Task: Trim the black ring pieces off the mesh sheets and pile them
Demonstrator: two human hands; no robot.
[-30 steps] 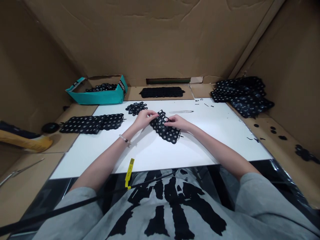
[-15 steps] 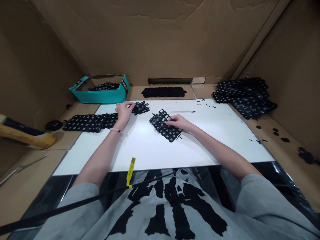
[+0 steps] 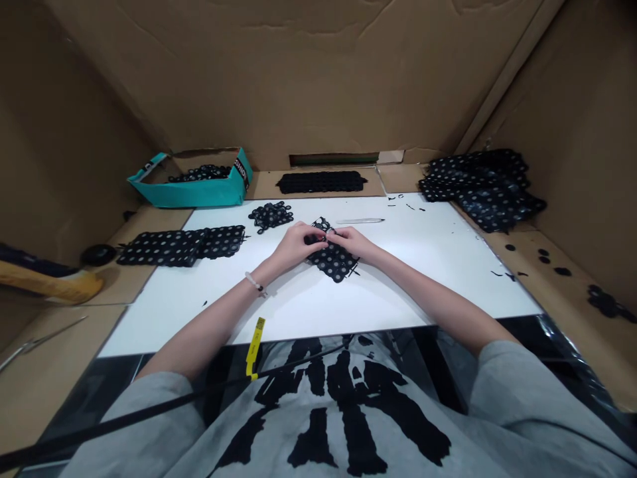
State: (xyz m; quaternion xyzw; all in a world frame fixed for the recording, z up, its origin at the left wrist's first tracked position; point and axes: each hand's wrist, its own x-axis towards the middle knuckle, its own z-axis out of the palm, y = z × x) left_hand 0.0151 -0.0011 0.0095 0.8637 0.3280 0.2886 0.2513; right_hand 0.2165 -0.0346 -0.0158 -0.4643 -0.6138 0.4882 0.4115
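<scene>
Near the middle of the white board (image 3: 388,285) lies a black perforated piece (image 3: 337,263), set at a slant. My right hand (image 3: 354,243) pinches its upper edge. Against its upper left part, my left hand (image 3: 297,244) has its fingers pressed together; whatever is between those fingertips is too small to make out. Both hands' fingertips nearly touch. A pile of small black rings (image 3: 271,216) sits to the upper left of my left hand. Behind my right hand is a pale pen-like tool (image 3: 361,220).
At the back left is a teal box (image 3: 194,193) holding black rings. Black perforated strips (image 3: 182,246) lie left, another black strip (image 3: 321,181) at the back, a black perforated heap (image 3: 485,189) back right. Scissors (image 3: 37,343) and a yellow bottle (image 3: 54,279) are far left.
My left hand has moved right and slightly down, from the pile of rings to the black piece. My right hand has stayed on that piece. The view has shifted slightly.
</scene>
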